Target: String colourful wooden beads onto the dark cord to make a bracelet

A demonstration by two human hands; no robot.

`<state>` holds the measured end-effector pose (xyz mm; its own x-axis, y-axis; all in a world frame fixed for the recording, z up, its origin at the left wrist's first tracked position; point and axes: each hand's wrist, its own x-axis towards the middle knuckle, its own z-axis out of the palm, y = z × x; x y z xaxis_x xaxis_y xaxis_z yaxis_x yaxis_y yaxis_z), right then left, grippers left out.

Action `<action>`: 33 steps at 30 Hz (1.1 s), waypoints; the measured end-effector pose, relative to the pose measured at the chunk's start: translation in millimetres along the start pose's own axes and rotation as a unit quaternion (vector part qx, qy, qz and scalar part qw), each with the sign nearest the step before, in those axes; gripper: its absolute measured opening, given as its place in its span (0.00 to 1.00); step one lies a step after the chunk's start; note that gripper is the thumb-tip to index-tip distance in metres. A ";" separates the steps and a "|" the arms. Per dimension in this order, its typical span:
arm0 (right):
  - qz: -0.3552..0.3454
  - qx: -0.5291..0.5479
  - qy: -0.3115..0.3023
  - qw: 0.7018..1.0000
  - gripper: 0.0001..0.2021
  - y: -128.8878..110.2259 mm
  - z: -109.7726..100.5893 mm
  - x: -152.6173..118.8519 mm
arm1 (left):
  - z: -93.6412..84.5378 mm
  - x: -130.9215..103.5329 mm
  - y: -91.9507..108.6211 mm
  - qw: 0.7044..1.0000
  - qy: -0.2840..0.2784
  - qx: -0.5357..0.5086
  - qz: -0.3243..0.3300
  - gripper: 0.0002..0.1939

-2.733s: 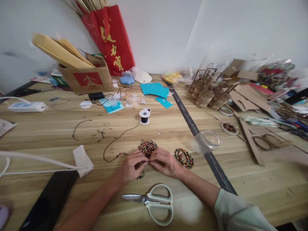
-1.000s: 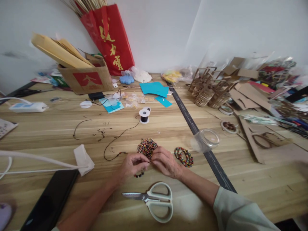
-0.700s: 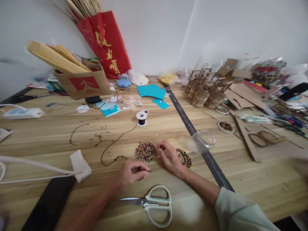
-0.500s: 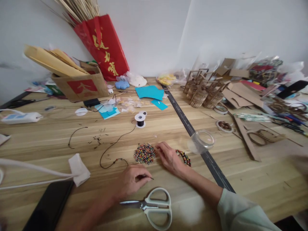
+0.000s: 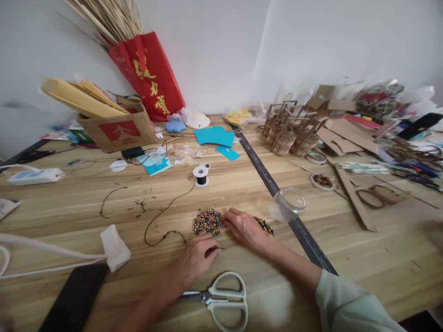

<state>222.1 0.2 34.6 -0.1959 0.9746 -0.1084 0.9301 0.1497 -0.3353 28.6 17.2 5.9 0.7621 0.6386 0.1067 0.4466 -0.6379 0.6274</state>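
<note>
My left hand point(image 5: 197, 258) pinches the end of a black cord point(image 5: 146, 230), its tip poking out past my fingers. A few small beads sit on this cord, which curves back to a white spool point(image 5: 200, 172). At the right edge of a pile of multicoloured beads point(image 5: 207, 221), my right hand point(image 5: 246, 229) has its fingertips together and down. Whatever they pinch is too small to see. Partly behind that hand lies a curved strand of beads point(image 5: 266, 225). Scissors with pale handles point(image 5: 205, 297) rest below my left hand.
A clear round container point(image 5: 294, 200) stands right of the bead strand. A black phone point(image 5: 74, 299) and a white strap point(image 5: 116, 249) lie at left. Small bamboo baskets point(image 5: 284, 140), a cardboard box point(image 5: 117, 131) and a red bag point(image 5: 148, 76) line the back.
My left hand has moved slightly up and right, closer to the bead pile, carrying the cord end. My right fingertips have shifted a little down at the pile's edge. The view has tilted slightly.
</note>
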 end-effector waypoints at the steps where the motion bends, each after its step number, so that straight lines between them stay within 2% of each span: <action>1: 0.001 -0.006 -0.002 1.000 0.07 -1.2 -1.2 -0.1 | 2.0 0.1 -1.9 1.000 0.013 -0.014 -0.002 0.08; 7: 0.002 -0.032 -0.002 0.999 0.07 -3.6 0.5 2.0 | 6.1 -3.0 -11.0 0.997 0.047 -0.058 -0.004 0.07; 11: -0.003 -0.042 -0.007 0.999 0.07 -3.3 3.7 4.2 | 8.6 -3.5 -13.9 0.996 0.060 -0.060 0.018 0.07; 15: -0.016 -0.029 0.019 0.999 0.06 0.9 7.9 2.9 | 7.6 -3.5 -13.1 0.996 0.057 -0.071 0.018 0.08; 18: -0.053 0.059 0.085 0.993 0.06 4.8 13.3 -1.4 | 4.1 -3.7 -13.2 0.991 0.068 -0.114 -0.037 0.07; 22: -0.127 0.269 0.177 0.938 0.04 2.4 25.7 -10.7 | 0.2 -2.9 -16.4 0.971 0.085 -0.200 -0.097 0.07; 24: -0.123 0.321 0.173 0.923 0.03 -1.6 33.6 -15.9 | -0.5 -2.2 -17.5 0.962 0.093 -0.233 -0.107 0.08; 27: -0.097 0.359 0.159 0.915 0.03 -6.7 44.8 -21.8 | -0.3 -1.6 -17.2 0.955 0.101 -0.253 -0.115 0.08; 33: -0.038 0.431 0.158 0.888 0.04 -9.6 54.8 -23.4 | 1.6 -2.3 -14.8 0.960 0.103 -0.240 -0.102 0.08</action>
<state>200.8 -33.2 -10.9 -0.0245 0.9856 0.1675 0.3077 0.1668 -0.9367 21.0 24.6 -4.9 0.5507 0.8324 0.0622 0.2726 -0.2498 0.9291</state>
